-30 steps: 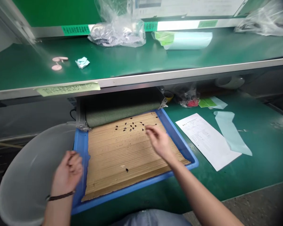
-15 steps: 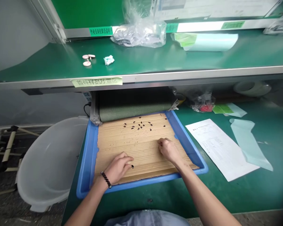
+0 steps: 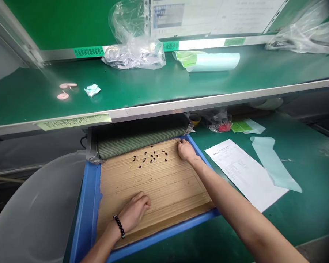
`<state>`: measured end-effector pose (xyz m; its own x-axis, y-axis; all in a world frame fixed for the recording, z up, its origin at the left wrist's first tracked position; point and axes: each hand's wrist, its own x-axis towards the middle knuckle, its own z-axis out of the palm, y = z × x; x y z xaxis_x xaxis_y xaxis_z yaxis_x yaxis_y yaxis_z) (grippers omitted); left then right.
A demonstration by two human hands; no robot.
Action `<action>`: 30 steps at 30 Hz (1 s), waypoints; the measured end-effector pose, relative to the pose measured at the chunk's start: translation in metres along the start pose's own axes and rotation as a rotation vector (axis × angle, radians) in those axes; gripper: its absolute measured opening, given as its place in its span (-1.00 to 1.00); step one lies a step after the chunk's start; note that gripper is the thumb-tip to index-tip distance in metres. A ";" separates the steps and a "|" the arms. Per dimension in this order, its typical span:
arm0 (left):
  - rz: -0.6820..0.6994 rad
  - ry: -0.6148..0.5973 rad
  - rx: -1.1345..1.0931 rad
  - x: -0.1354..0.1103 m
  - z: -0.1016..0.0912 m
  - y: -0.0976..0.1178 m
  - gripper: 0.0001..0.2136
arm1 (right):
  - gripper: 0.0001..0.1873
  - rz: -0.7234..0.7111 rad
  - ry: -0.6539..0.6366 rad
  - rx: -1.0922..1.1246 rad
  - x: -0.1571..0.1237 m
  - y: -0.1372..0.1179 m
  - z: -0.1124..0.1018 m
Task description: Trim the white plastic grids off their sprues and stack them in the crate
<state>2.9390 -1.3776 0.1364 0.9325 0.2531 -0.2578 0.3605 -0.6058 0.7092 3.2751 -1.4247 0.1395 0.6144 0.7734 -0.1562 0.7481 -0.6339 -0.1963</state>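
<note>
A blue tray (image 3: pixel 85 204) lined with brown corrugated cardboard (image 3: pixel 164 186) sits under the end of a ribbed conveyor belt (image 3: pixel 141 140). Several small black parts (image 3: pixel 150 157) lie scattered near the tray's far end. My left hand (image 3: pixel 135 212), with a bead bracelet at the wrist, rests on the cardboard near the front, fingers curled closed; whatever they hold is hidden. My right hand (image 3: pixel 185 149) reaches to the far right corner of the tray, fingers pinched together next to the belt's end.
A translucent white tub (image 3: pixel 35 215) stands left of the tray. A printed sheet (image 3: pixel 241 171) and a pale green strip (image 3: pixel 272 162) lie on the green bench at right. The upper shelf holds plastic bags (image 3: pixel 134 54), pink discs (image 3: pixel 63 95) and a rolled sheet (image 3: pixel 211 61).
My left hand came from over the tub onto the cardboard and closed where a lone black part lay. My right hand drew back, then reached to the tray's far right corner.
</note>
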 end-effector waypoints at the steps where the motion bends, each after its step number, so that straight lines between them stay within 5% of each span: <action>1: 0.012 0.062 -0.029 0.007 -0.005 -0.003 -0.80 | -0.65 -0.003 -0.014 0.001 0.000 -0.001 0.000; 4: -0.027 0.329 -0.037 0.036 -0.025 -0.019 -0.79 | -0.61 -0.003 -0.037 0.011 -0.009 -0.003 0.001; 8: -0.293 0.611 0.157 0.078 -0.050 -0.043 -0.64 | -0.56 0.116 -0.019 -0.013 -0.023 -0.002 0.003; 12: -0.421 0.598 0.260 0.106 -0.054 -0.052 -0.60 | -0.65 0.092 -0.061 0.020 -0.032 -0.011 0.011; 16: -0.220 0.565 0.160 0.119 -0.044 -0.044 -0.63 | -0.66 -0.089 -0.083 0.130 -0.032 -0.027 0.017; 21: -0.126 0.602 0.054 0.114 -0.049 -0.024 -0.66 | -0.58 -0.036 -0.015 0.136 -0.016 -0.038 0.016; 27: 0.025 0.361 -0.064 0.098 -0.092 0.015 -0.78 | -0.64 -0.193 -0.086 0.180 -0.018 -0.056 0.011; 30: 0.007 0.573 0.000 0.109 -0.129 0.026 -0.76 | -0.66 -0.266 -0.071 0.224 -0.030 -0.066 -0.006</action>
<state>3.0471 -1.2687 0.2111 0.7733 0.6174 0.1441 0.3541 -0.6092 0.7096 3.2093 -1.4060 0.1624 0.3805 0.9147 -0.1362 0.8013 -0.3997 -0.4451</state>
